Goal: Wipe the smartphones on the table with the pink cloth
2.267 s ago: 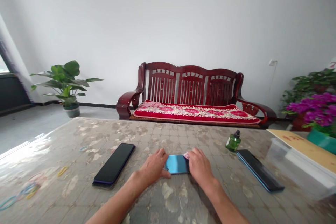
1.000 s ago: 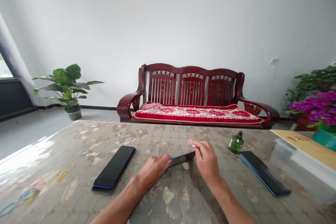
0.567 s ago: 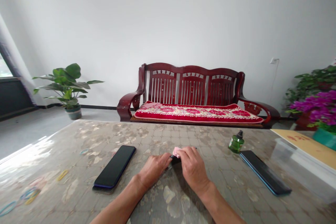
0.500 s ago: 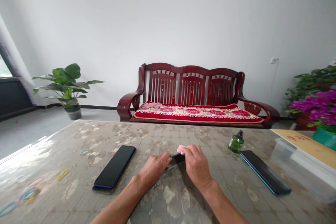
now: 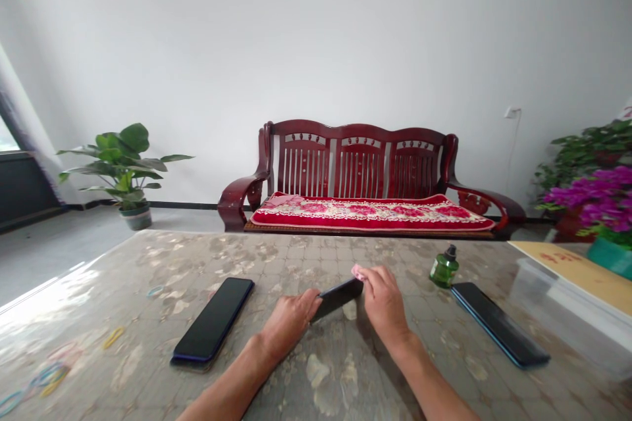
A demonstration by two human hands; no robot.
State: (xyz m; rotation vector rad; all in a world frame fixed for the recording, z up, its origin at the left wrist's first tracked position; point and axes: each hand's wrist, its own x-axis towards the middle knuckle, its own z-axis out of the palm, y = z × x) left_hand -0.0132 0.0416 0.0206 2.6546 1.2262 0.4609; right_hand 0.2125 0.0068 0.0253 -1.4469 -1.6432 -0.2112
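Note:
A dark smartphone [image 5: 340, 298] is held tilted above the table, its long edge facing me. Around its left end my left hand [image 5: 291, 319] is closed. My right hand [image 5: 385, 306] pinches a small pink cloth [image 5: 358, 272] at the phone's right end; fingers and cloth hide that corner. To the left lies another phone [image 5: 214, 321], dark-faced with a blue edge, flat on the table. A third phone [image 5: 498, 322] lies to the right, close to a green pump bottle [image 5: 444, 268] that stands upright.
The patterned table [image 5: 276, 260] carries several rubber bands [image 5: 47, 378] at left, and a yellow clip-like band [image 5: 113, 337]. At right stands a clear box [image 5: 557, 302] under a tan board [image 5: 567, 270], beside purple flowers [image 5: 592, 200]. A wooden bench [image 5: 360, 164] stands behind.
My right hand has slid right with the pink cloth, toward the phone's far end. More of the phone shows between the hands. The left hand keeps its hold.

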